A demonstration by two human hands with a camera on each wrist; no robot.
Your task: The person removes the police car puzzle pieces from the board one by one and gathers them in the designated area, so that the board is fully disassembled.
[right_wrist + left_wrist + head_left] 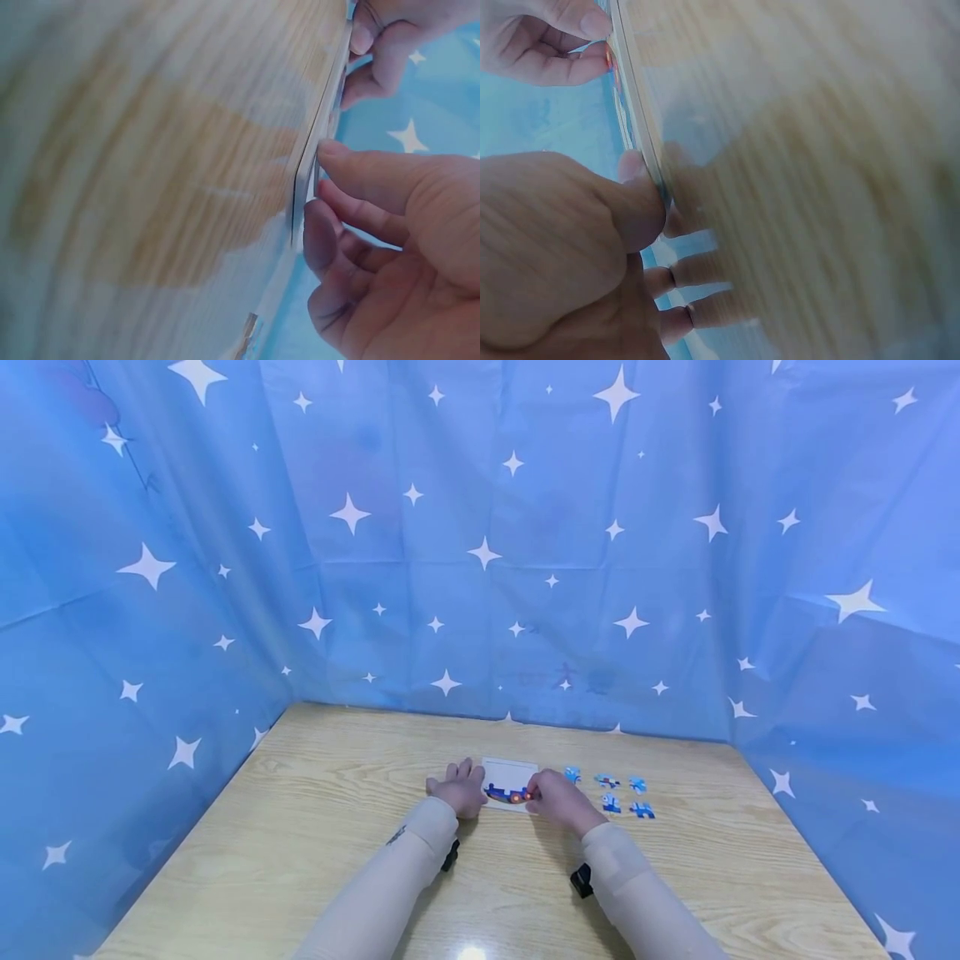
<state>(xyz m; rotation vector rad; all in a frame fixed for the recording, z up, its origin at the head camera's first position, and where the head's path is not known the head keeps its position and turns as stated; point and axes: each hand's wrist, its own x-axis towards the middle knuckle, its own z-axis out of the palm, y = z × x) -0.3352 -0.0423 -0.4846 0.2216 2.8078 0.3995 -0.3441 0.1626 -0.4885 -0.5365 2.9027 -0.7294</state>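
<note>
A white puzzle tray (512, 772) lies flat on the table, with joined dark blue and orange puzzle pieces (498, 792) along its near side. My left hand (461, 791) rests at the tray's left end, fingers spread toward the back; in the left wrist view its thumb (641, 199) lies against the tray's edge. At the lower right corner, my right hand (560, 799) pinches an orange and blue puzzle piece (527, 795) with thumb and forefinger. Its other fingers are curled in the right wrist view, where the thumb (352, 169) touches the tray's end. My right hand hides part of that corner.
Right of the tray lie several loose puzzle pieces (611, 803) in blue and white. The wooden table (315, 827) meets a blue star-patterned curtain (480, 635) behind and at both sides. Black wrist cameras (582, 880) sit under the sleeves.
</note>
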